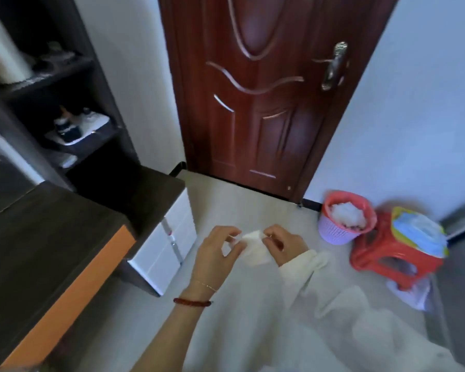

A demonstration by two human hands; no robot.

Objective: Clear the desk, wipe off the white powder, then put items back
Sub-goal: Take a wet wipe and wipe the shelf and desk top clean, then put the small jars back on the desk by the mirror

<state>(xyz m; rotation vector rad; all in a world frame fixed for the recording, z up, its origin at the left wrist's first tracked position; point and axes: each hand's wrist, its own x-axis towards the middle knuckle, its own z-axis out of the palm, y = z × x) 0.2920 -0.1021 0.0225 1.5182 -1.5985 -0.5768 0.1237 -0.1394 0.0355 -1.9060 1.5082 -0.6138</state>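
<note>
Left hand [217, 253], right hand [282, 247] raised together, fingers pinching tissue [254, 247].

Open floor [234, 210] runs from the hands toward the closed door [255, 89], with passage between the white drawer cabinet [167, 245] on the left and the pink wastebasket [341, 224] on the right. The dark desk [46, 237] and tall shelf unit [65, 103] wall off the left side. The red stool [387, 256], touching the wastebasket, blocks the right corner.
</note>
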